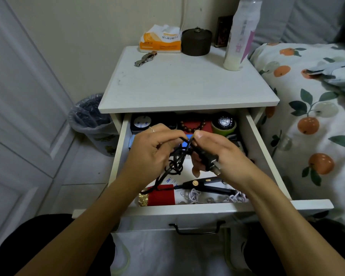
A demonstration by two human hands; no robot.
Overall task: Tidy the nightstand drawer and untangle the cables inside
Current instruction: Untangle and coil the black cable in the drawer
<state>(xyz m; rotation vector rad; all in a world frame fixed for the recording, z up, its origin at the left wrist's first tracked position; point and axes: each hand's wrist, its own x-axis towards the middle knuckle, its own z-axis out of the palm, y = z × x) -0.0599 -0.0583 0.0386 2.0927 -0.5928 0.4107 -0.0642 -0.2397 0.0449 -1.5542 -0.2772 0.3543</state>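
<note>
Knotted black cable held over the open drawer
It is pinched by the left hand; its plug is gripped by the right hand

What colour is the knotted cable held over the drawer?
Black. The knotted cable shows best in the head view, held between the hands.

Both my forearms reach forward over the open drawer, bare to the elbow, converging above its middle. My left hand is turned palm-right, fingers curled, thumb and forefinger pinching a black cable; a ring sits on one finger. My right hand faces it, almost touching, thumb on top, its grip closed around the cable's plug.
</note>
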